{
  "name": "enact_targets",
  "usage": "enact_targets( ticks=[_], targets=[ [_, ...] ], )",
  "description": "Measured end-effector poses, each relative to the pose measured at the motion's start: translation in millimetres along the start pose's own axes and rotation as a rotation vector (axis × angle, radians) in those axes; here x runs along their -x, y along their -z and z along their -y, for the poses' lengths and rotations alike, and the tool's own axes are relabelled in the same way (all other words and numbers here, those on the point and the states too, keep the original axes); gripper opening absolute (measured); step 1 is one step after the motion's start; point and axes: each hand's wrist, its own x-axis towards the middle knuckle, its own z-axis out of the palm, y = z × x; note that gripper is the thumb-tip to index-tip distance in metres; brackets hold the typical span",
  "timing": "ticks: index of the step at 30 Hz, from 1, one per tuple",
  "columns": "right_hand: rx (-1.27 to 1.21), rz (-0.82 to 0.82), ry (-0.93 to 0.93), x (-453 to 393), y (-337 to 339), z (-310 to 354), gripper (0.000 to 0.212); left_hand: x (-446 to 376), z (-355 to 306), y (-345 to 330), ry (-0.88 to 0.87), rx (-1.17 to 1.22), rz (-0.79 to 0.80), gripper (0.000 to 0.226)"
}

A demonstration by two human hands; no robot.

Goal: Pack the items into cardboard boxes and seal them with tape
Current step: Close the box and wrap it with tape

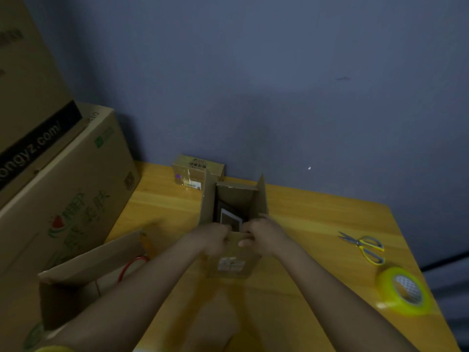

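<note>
A small open cardboard box (pixel 236 199) stands on the wooden table (pixel 304 224), its side flaps upright. Inside it lies a dark flat item with a pale face (pixel 229 219). My left hand (pixel 215 236) and my right hand (pixel 264 235) both grip the near flap of the box at its top edge, fingers curled over it. A white label shows on the box's near wall (pixel 231 264). A roll of yellow tape (pixel 406 290) lies at the table's right front. Yellow-handled scissors (pixel 365 246) lie just beyond the roll.
A small sealed carton (pixel 198 171) sits at the back against the blue wall. Large printed cartons (pixel 63 186) are stacked at the left. An open cardboard box (pixel 88 270) with a red ring inside (pixel 132 265) stands at the front left.
</note>
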Motion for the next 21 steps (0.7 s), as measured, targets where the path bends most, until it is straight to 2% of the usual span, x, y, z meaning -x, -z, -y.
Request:
enact_targets(
  ticks=[1, 3, 5, 7, 9, 10, 13, 15, 17, 19, 21],
  targets=[
    [0.03, -0.074, 0.003, 0, -1, -4, 0.015, 0, 2, -1, -0.002, -0.013, -0.026, 0.009],
    [0.139, -0.12, -0.048, 0, -4, -7, 0.026, -2, 6, -5, -0.02, -0.126, -0.139, 0.022],
    [0.3, -0.069, -0.136, -4, -11, -2, 0.035, -7, 7, -11, 0.011, -0.269, -0.26, 0.038],
    [0.449, 0.021, -0.16, -9, -17, 7, 0.026, -13, 5, -16, 0.045, -0.387, -0.314, 0.05],
    [0.505, 0.097, -0.122, -16, -13, 12, 0.018, -18, 2, -19, 0.043, -0.472, -0.321, 0.052],
    [0.452, 0.105, -0.097, -21, -7, 11, 0.016, -19, 2, -18, 0.045, -0.492, -0.319, 0.05],
    [0.08, 0.022, -0.091, -37, 19, 8, 0.016, -20, 4, -13, 0.048, -0.524, -0.301, 0.048],
    [0.034, -0.135, -0.102, -53, 35, 8, 0.021, -19, 6, -9, 0.057, -0.561, -0.315, 0.049],
    [0.087, -0.241, -0.158, -70, 42, 7, 0.039, -17, 11, -4, 0.103, -0.552, -0.366, 0.055],
    [0.144, -0.102, -0.2, -79, 43, 7, 0.057, -16, 16, -3, 0.187, -0.464, -0.39, 0.07],
    [0.173, 0.082, -0.222, -83, 33, 7, 0.061, -16, 22, 0, 0.27, -0.315, -0.415, 0.093]
  ],
)
